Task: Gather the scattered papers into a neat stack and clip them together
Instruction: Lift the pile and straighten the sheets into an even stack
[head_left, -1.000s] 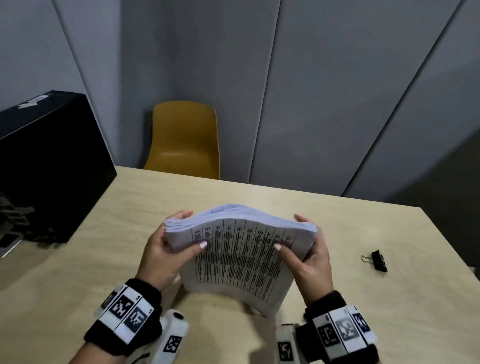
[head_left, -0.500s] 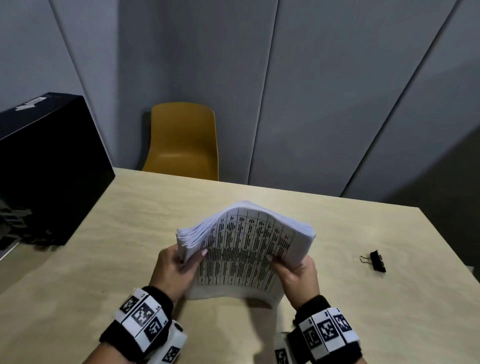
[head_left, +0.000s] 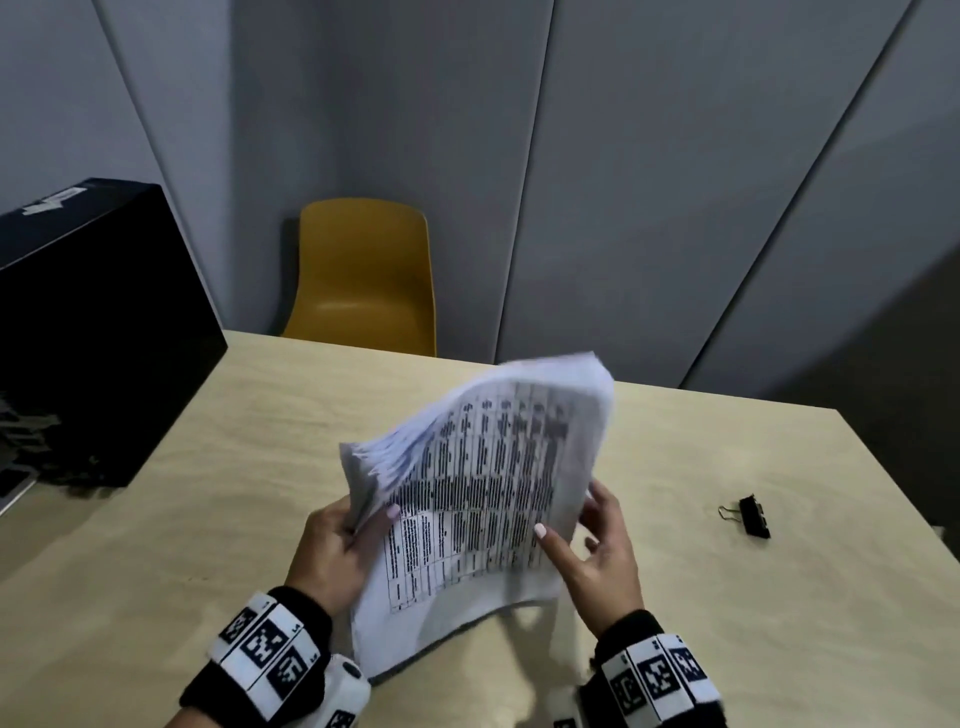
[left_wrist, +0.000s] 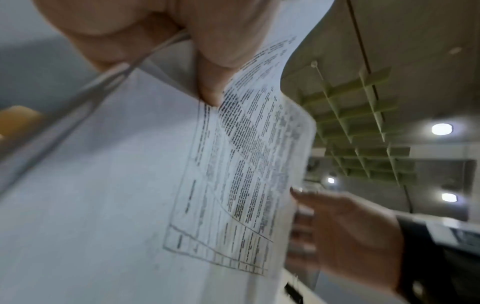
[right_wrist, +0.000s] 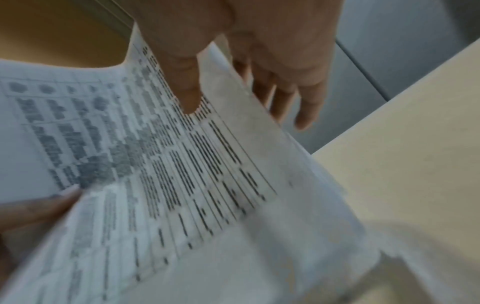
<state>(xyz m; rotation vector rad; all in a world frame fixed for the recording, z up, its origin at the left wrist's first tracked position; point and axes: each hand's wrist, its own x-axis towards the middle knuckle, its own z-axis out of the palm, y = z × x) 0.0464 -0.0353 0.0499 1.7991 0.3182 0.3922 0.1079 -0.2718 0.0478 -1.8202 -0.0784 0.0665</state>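
Observation:
A thick stack of printed papers (head_left: 493, 493) stands nearly upright over the wooden table (head_left: 234, 493), leaning right, its left-hand sheets fanned and uneven. My left hand (head_left: 332, 545) grips the stack's lower left edge; in the left wrist view its thumb (left_wrist: 207, 82) pinches the sheets (left_wrist: 130, 205). My right hand (head_left: 587, 540) is at the right edge, its thumb resting on the front sheet (right_wrist: 182, 185) and its fingers (right_wrist: 285, 98) straight and spread behind the edge. A black binder clip (head_left: 750, 516) lies on the table to the right, well apart from both hands.
A large black box (head_left: 78, 338) stands on the table's left side. A yellow chair (head_left: 363, 275) sits behind the far edge, against grey wall panels. The table's right edge runs just past the clip.
The stack has swung from lying tilted toward me to standing almost upright and leaning right. My right hand has loosened from its grip, its fingers now spread.

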